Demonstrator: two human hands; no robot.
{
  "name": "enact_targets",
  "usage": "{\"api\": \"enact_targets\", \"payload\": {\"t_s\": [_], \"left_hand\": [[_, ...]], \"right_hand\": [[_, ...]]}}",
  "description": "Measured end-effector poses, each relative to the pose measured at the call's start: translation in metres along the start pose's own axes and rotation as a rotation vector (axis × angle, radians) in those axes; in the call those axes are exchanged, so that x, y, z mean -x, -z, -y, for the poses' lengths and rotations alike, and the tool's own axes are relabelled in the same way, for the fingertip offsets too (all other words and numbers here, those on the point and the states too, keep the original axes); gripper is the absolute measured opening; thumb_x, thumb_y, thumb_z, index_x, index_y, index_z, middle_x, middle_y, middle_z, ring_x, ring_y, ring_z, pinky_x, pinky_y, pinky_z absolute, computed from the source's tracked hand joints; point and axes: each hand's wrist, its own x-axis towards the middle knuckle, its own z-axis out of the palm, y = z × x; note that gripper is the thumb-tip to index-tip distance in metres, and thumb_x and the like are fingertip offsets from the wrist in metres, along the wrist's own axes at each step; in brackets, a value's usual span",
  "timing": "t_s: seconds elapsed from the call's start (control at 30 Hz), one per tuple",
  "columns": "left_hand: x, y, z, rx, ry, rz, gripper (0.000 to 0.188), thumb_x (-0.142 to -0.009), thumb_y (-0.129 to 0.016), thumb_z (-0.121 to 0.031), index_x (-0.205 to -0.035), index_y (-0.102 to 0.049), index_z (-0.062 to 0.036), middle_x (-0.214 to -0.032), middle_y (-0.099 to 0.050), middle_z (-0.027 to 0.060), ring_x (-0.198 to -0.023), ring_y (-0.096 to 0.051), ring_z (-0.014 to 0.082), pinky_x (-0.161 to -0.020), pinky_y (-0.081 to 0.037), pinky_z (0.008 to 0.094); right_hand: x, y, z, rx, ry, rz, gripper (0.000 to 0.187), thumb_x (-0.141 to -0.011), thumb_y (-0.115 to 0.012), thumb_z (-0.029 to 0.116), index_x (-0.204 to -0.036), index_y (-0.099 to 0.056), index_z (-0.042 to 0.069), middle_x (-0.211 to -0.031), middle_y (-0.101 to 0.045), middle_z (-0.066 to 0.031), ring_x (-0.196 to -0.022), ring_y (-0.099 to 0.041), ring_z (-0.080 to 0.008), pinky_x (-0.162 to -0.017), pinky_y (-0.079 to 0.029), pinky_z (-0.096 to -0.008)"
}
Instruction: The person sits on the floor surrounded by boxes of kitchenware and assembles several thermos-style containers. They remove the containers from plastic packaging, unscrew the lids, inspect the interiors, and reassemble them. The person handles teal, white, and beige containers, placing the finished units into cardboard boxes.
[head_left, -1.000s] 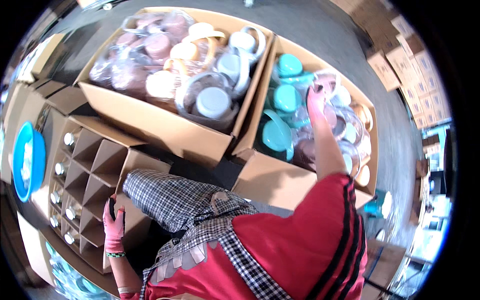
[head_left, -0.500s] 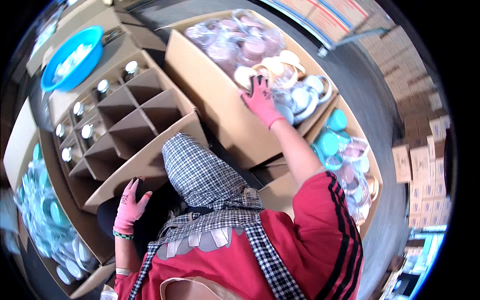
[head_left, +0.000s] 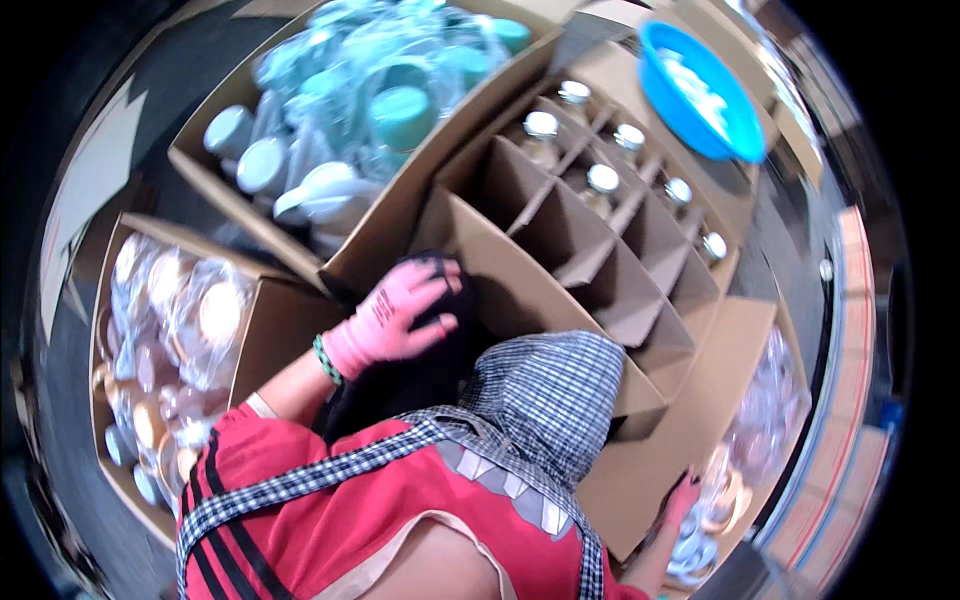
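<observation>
My left hand (head_left: 400,315), in a pink glove with dark fingertips, is over my dark-clothed leg with its fingers apart and nothing in it. Beside it stands a divided cardboard box (head_left: 560,275); several glass jars (head_left: 602,185) with silvery lids fill some of its compartments. My right hand (head_left: 683,498), also gloved, lies at the rim of the right-hand cardboard box (head_left: 650,470). Its fingers look stretched out, though small and blurred. Close to it are cream handled lids (head_left: 735,500), pale blue-grey ones (head_left: 692,553) and bagged pinkish ones (head_left: 765,420).
A large box (head_left: 235,215) of bagged teal and pale-blue lids stands at the far left. Another box (head_left: 262,330) of mixed lids is at my left side. Beyond the jars sits a blue basin (head_left: 655,75) holding white pieces. Stacked cartons (head_left: 845,400) line the right.
My view has swung left, so the boxes appear shifted right and the left-side boxes show more. My right hand stays at the lid box's rim; my left hand remains over my leg.
</observation>
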Motion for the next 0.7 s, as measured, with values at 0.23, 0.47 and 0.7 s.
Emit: {"api": "enact_targets", "payload": {"t_s": [0.23,0.47,0.7], "left_hand": [[0.047,0.029,0.053,-0.839,0.741,-0.069,0.062,-0.068,-0.064,-0.038,-0.114,-0.045,-0.0017,-0.121,-0.039,0.0241,-0.11,-0.039,0.0373,-0.093,-0.03,0.0484],[0.061,0.036,0.055,-0.499,0.467,-0.285,0.042,-0.071,-0.063,-0.034,-0.1,-0.053,-0.0051,-0.115,-0.045,0.021,-0.105,-0.045,0.0341,-0.089,-0.033,0.0459],[0.181,0.151,0.01,-0.767,1.067,-0.339,0.079,-0.065,-0.065,-0.048,-0.122,-0.037,-0.0008,-0.118,-0.04,0.0254,-0.113,-0.038,0.0373,-0.095,-0.031,0.0433]], "right_hand": [[0.012,-0.007,0.029,0.021,-0.178,0.077,0.044,-0.087,-0.048,0.027,-0.109,-0.046,-0.011,-0.109,-0.051,-0.0252,-0.096,-0.052,-0.0319,-0.083,-0.042,-0.0382],[-0.014,-0.042,0.119,0.214,0.307,0.086,0.043,-0.087,-0.047,0.027,-0.109,-0.046,-0.01,-0.109,-0.051,-0.025,-0.096,-0.051,-0.0317,-0.083,-0.042,-0.0381],[-0.024,-0.075,0.213,0.274,0.584,0.169,0.042,-0.087,-0.047,0.026,-0.109,-0.046,-0.01,-0.109,-0.051,-0.0247,-0.096,-0.051,-0.0316,-0.083,-0.042,-0.0381]]}}
